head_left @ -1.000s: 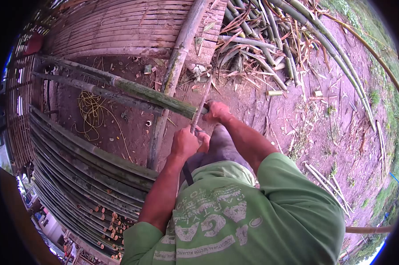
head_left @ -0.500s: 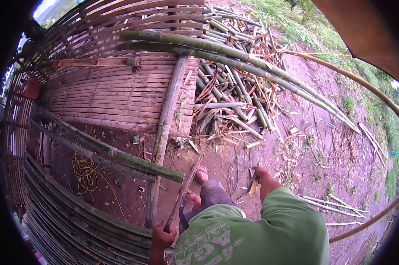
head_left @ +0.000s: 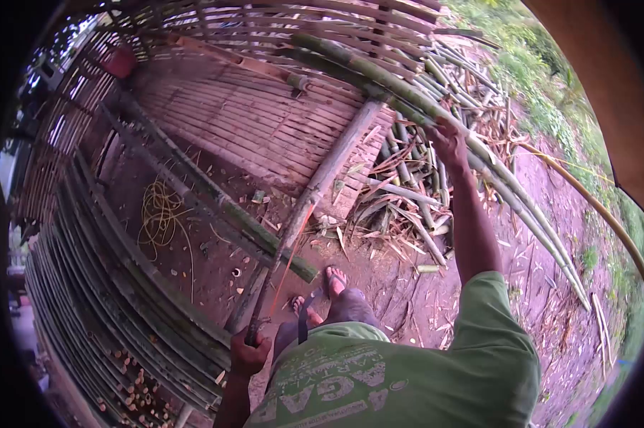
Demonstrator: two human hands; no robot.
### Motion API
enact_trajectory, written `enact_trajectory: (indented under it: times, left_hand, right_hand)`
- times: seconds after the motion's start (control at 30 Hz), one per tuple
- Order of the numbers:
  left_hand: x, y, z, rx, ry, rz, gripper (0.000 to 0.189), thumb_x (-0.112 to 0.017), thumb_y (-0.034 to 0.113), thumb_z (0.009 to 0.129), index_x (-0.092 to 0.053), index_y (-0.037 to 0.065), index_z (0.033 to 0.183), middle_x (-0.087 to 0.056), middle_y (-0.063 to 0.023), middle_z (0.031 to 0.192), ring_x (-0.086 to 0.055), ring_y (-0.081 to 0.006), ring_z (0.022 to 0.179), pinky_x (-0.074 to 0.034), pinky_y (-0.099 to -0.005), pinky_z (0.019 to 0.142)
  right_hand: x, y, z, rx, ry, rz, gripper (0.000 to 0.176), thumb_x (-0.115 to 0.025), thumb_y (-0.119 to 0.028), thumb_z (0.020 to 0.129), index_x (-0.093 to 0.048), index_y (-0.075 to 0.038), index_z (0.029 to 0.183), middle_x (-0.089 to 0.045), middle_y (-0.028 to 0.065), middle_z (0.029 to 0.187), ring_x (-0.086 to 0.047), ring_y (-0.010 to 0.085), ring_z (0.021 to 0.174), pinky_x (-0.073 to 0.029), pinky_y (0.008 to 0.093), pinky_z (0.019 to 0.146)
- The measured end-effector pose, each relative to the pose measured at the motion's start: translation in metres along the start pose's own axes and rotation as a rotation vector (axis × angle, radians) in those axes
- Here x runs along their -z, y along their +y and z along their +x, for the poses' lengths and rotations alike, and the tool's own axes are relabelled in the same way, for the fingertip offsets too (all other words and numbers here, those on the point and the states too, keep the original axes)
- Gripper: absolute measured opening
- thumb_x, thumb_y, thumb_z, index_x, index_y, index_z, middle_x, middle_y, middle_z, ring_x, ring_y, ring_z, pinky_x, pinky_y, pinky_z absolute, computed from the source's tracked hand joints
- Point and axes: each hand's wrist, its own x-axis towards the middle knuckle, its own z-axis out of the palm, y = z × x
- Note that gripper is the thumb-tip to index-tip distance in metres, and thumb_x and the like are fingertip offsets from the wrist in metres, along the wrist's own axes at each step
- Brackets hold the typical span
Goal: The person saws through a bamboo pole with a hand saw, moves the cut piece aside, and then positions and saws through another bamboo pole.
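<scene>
My left hand point(head_left: 250, 351) is closed round the lower end of a thin dark stick point(head_left: 273, 285), which points up and away beside the wooden beam point(head_left: 329, 171). An orange strip point(head_left: 290, 251) runs close along the stick. My right arm reaches forward, and my right hand point(head_left: 449, 143) is on the long green bamboo poles point(head_left: 504, 172) that rest across the beam's top end. Its fingers bend over the nearer pole.
A slatted bamboo platform point(head_left: 229, 114) is ahead. Cut bamboo pieces point(head_left: 422, 207) are heaped beyond the beam. At left are stacked poles point(head_left: 129, 285), a yellow rope point(head_left: 161, 214) and a pole point(head_left: 250, 228) with its cut end near my feet.
My right hand has moved from low beside my body, where it held a tool, up and forward onto the poles. The view has turned; my left hand still holds the stick.
</scene>
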Motion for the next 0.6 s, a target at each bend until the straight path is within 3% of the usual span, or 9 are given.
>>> enact_trajectory:
  times: [0.07, 0.1, 0.17, 0.23, 0.3, 0.37, 0.47, 0.57, 0.6]
  left_hand:
    - [0.009, 0.020, -0.016, 0.168, 0.084, -0.090, 0.024, -0.068, 0.011, 0.073, -0.046, 0.007, 0.064, -0.042, 0.0022, 0.054, -0.040, -0.0080, 0.050, -0.035, -0.0291, 0.047]
    - [0.012, 0.029, -0.020, 0.250, 0.107, -0.180, 0.025, -0.068, 0.011, 0.074, -0.046, 0.007, 0.064, -0.042, 0.0022, 0.053, -0.040, -0.0080, 0.050, -0.035, -0.0291, 0.048]
    - [0.013, 0.030, -0.038, 0.322, 0.175, -0.204, 0.025, -0.069, 0.012, 0.073, -0.046, 0.007, 0.064, -0.041, 0.0023, 0.053, -0.040, -0.0079, 0.050, -0.035, -0.0291, 0.048]
    - [0.020, 0.032, -0.057, 0.392, 0.195, -0.170, 0.025, -0.069, 0.012, 0.073, -0.046, 0.007, 0.064, -0.041, 0.0021, 0.053, -0.040, -0.0080, 0.050, -0.035, -0.0291, 0.048]
    - [0.022, 0.026, -0.074, 0.462, 0.259, -0.171, 0.025, -0.069, 0.012, 0.072, -0.046, 0.006, 0.063, -0.041, 0.0018, 0.053, -0.040, -0.0082, 0.050, -0.036, -0.0292, 0.049]
    - [0.024, 0.030, -0.085, 0.542, 0.295, -0.209, 0.024, -0.068, 0.012, 0.072, -0.047, 0.006, 0.064, -0.042, 0.0017, 0.053, -0.040, -0.0085, 0.050, -0.036, -0.0292, 0.049]
    - [0.023, 0.015, -0.099, 0.549, 0.349, -0.241, 0.023, -0.068, 0.014, 0.071, -0.048, 0.005, 0.066, -0.043, 0.0017, 0.054, -0.040, -0.0086, 0.051, -0.036, -0.0289, 0.049]
    - [0.023, -0.004, -0.115, 0.555, 0.374, -0.259, 0.025, -0.069, 0.015, 0.071, -0.047, 0.005, 0.065, -0.043, 0.0012, 0.054, -0.040, -0.0087, 0.051, -0.036, -0.0290, 0.049]
    - [0.026, -0.009, -0.119, 0.554, 0.379, -0.260, 0.025, -0.069, 0.015, 0.071, -0.047, 0.005, 0.065, -0.043, 0.0010, 0.054, -0.040, -0.0087, 0.051, -0.036, -0.0291, 0.049]
  right_hand:
    - [-0.108, 0.034, -0.057, -0.164, -0.311, 0.224, 0.078, -0.074, -0.039, 0.080, -0.043, 0.013, 0.130, -0.066, 0.0211, 0.106, -0.064, 0.0218, 0.093, -0.051, 0.0331, 0.080]
    - [-0.164, 0.074, -0.086, -0.233, -0.466, 0.063, 0.079, -0.076, -0.036, 0.079, -0.042, 0.014, 0.130, -0.066, 0.0191, 0.105, -0.065, 0.0224, 0.094, -0.052, 0.0325, 0.081]
    - [-0.234, 0.053, -0.162, -0.172, -0.798, -0.379, 0.096, -0.079, -0.054, 0.067, -0.044, 0.008, 0.132, -0.065, 0.0212, 0.107, -0.063, 0.0301, 0.103, -0.050, 0.0361, 0.086]
    - [-0.297, 0.070, -0.218, -0.177, -0.972, -0.386, 0.111, -0.077, -0.064, 0.059, -0.037, 0.007, 0.134, -0.056, 0.0308, 0.119, -0.056, 0.0401, 0.113, -0.046, 0.0439, 0.094]
    - [-0.323, 0.040, -0.257, -0.075, -0.948, -0.398, 0.104, -0.080, -0.058, 0.058, -0.039, 0.005, 0.129, -0.058, 0.0296, 0.116, -0.057, 0.0417, 0.111, -0.046, 0.0452, 0.094]
    - [-0.336, 0.039, -0.263, -0.197, -0.916, -0.506, 0.104, -0.083, -0.055, 0.056, -0.039, 0.004, 0.130, -0.057, 0.0275, 0.118, -0.057, 0.0414, 0.109, -0.046, 0.0448, 0.094]
    - [-0.342, 0.056, -0.259, -0.089, -0.868, -0.482, 0.091, -0.086, -0.048, 0.055, -0.050, 0.007, 0.118, -0.063, 0.0243, 0.102, -0.063, 0.0357, 0.097, -0.050, 0.0420, 0.084]
    - [-0.338, 0.047, -0.244, -0.162, -1.024, -0.428, 0.072, -0.086, -0.043, 0.056, -0.061, 0.007, 0.101, -0.066, 0.0213, 0.091, -0.066, 0.0326, 0.086, -0.052, 0.0398, 0.077]
    - [-0.327, 0.025, -0.247, -0.105, -0.950, -0.342, 0.053, -0.085, -0.035, 0.059, -0.065, 0.006, 0.086, -0.068, 0.0167, 0.079, -0.067, 0.0264, 0.071, -0.053, 0.0373, 0.065]
